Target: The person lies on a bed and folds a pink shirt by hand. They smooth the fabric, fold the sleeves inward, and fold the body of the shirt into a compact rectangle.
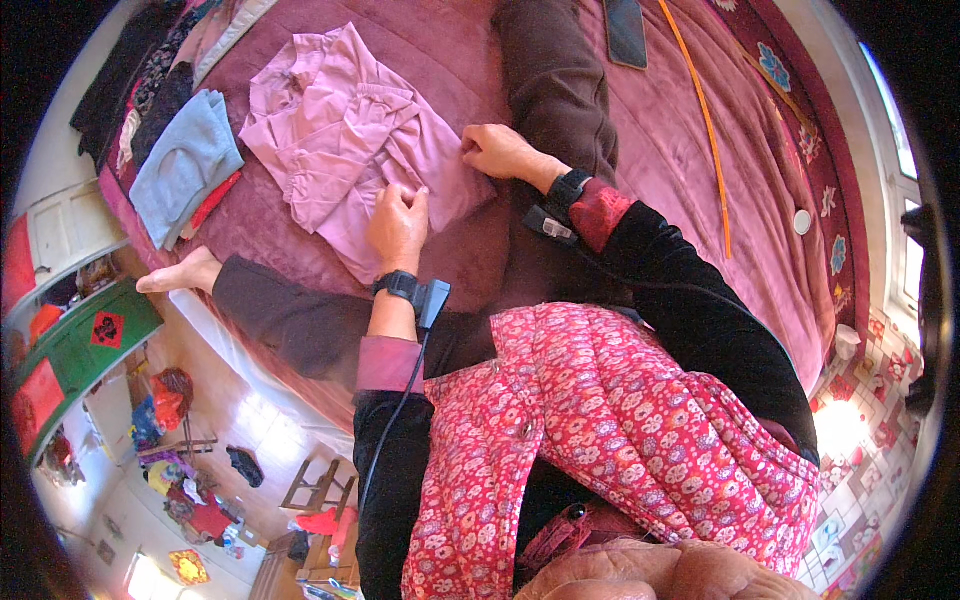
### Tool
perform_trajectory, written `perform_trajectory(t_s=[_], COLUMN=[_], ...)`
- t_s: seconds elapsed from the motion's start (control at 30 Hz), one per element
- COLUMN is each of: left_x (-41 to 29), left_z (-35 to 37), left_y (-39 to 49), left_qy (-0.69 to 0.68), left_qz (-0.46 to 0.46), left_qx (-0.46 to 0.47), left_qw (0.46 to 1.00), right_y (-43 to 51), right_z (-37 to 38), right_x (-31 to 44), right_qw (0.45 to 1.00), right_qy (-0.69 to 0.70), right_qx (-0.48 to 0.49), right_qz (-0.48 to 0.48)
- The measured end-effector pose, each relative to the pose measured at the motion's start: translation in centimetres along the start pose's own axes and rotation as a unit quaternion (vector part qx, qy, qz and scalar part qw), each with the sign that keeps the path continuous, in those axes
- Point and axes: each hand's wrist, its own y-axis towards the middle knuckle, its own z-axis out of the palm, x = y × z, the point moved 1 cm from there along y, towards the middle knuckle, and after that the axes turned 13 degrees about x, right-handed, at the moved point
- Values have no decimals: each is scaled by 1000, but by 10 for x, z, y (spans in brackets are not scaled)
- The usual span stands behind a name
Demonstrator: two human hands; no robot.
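A pink garment [352,142] with gathered, elastic-looking parts lies loosely spread on the mauve plush bed cover [442,45], between my outstretched legs. My left hand [401,217] pinches the fabric near the garment's lower middle, fingers curled. At the garment's right edge, my right hand [499,150] has its fingertips closed on the cloth. Both wrists wear black straps with small devices and cables. Left of the garment lies a folded light blue garment [187,165], on top of a red piece [214,201].
A dark phone [625,34] lies beyond my right leg, beside a long orange strip [705,112]. A round white lid-like object [802,221] rests near the right edge. Dark clothes [161,105] are piled at the upper left. A wooden stool [322,484] stands on the floor below.
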Motion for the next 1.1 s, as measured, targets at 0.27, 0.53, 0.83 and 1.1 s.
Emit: perform_trajectory(t_s=[0.27,0.53,0.83,1.1], left_x=[7,43,39,35], left_z=[18,20,9,24], left_y=[17,19,-4,-20], left_qy=[-4,-152,-122,1], left_qz=[-26,-57,-118,-61], left_qx=[-2,33,152,116], left_qw=[1000,986,974,991], right_y=[0,1,-2,-3], right_z=[-1,0,-1,1], right_x=[-1,0,9,5], right_qw=[999,998,990,994], right_qy=[-8,-40,-96,-92], right_qx=[24,40,75,51], right_qz=[27,30,71,41])
